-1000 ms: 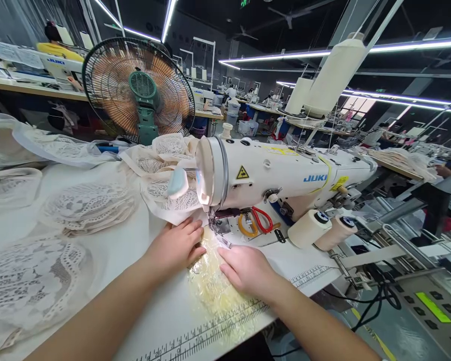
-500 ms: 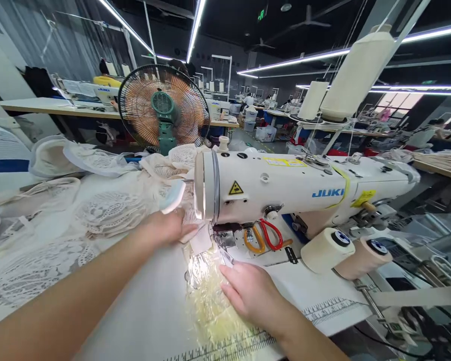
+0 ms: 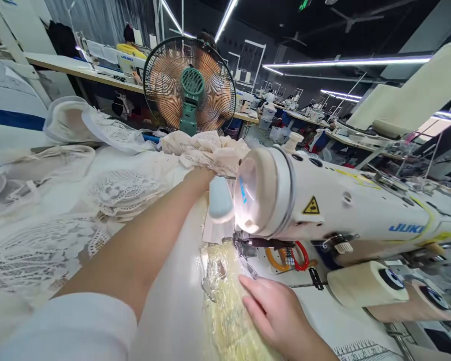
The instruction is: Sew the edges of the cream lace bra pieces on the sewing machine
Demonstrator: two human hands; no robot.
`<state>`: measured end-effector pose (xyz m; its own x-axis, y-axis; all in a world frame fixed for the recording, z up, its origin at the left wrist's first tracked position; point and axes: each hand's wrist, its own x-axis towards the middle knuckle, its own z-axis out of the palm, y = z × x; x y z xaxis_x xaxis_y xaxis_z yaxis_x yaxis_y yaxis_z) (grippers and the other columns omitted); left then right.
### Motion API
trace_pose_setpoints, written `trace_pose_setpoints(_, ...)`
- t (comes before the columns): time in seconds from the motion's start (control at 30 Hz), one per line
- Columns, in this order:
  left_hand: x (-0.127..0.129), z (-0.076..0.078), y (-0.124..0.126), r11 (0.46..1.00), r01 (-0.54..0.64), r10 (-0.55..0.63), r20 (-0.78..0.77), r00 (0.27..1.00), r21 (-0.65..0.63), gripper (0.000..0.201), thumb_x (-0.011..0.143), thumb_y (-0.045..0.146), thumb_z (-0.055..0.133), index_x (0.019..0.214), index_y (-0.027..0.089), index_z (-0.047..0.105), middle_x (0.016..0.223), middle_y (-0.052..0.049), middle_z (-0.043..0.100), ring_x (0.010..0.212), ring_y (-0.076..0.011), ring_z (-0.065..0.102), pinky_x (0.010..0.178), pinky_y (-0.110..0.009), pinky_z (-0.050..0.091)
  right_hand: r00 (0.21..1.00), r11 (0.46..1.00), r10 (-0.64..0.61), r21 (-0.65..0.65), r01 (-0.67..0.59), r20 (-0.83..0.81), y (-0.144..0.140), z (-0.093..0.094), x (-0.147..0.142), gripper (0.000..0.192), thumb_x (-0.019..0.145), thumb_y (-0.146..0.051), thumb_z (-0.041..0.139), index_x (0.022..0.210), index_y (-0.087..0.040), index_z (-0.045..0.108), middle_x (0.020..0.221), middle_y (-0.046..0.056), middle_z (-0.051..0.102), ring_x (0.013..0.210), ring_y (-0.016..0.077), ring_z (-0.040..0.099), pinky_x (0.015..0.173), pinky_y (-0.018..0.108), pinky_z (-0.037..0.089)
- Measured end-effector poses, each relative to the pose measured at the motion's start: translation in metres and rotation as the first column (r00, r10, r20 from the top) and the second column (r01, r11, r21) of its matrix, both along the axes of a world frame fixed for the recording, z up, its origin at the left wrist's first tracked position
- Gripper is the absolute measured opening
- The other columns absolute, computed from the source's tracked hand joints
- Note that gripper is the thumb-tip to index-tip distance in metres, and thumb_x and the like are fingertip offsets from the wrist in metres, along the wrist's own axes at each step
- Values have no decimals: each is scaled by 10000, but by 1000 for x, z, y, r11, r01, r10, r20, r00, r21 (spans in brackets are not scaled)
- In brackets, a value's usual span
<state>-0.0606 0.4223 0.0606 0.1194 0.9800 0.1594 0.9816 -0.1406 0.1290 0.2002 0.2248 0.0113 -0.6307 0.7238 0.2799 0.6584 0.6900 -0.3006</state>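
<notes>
My left arm stretches past the needle end of the white sewing machine [image 3: 334,205]. My left hand [image 3: 205,179] is at the heap of beige lace fabric [image 3: 210,150] behind the machine head, and its fingers are hidden there. My right hand [image 3: 272,311] rests beside the presser foot, fingers closed on a slim silver tool that looks like tweezers [image 3: 249,266], mostly hidden by the hand. Beneath the fingertips lies a yellowish film-covered strip [image 3: 229,306] on the table. A pale flat piece [image 3: 215,231] lies just left of the needle area.
Lace bra cups [image 3: 124,190] are piled on the left of the table. A fan [image 3: 190,85] stands behind. Orange- and red-handled tools [image 3: 301,255], a black blade [image 3: 315,278] and thread cones [image 3: 366,291] sit under and beside the machine arm. A person in yellow [image 3: 131,48] sits farther back.
My left hand has moved forward, away from beside the needle, to the lace heap. The view has shifted left and closer. My right hand stays by the presser foot.
</notes>
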Motion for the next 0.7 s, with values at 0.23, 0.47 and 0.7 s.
trace_pose_setpoints(0.23,0,0,-14,995,-93,93,-5,996,46,328,901,269,530,1201,137,540,1327,-126,475,1240,-290,427,943,-478,440,996,992,-90,-91,90,1,0,0,-5,346,891,-267,394,1058,-180,685,736,49,711,601,182,641,535,279,464)
trace_pose_setpoints(0.47,-20,7,-39,994,-14,13,-12,1000,-107,482,891,305,541,1329,137,432,1265,-128,544,1105,-243,558,901,-414,483,989,977,-150,-150,149,5,-2,-1,-5,373,882,-309,387,1065,-196,692,712,53,702,642,214,651,572,312,486)
trace_pose_setpoints(0.7,-18,22,-111,996,-36,27,-118,993,-78,544,869,264,508,1383,136,382,1425,-172,403,1314,-293,384,1039,-369,363,987,953,-162,-260,153,-14,-5,11,-9,407,874,-313,392,1119,-172,684,1048,101,716,903,247,678,732,348,528)
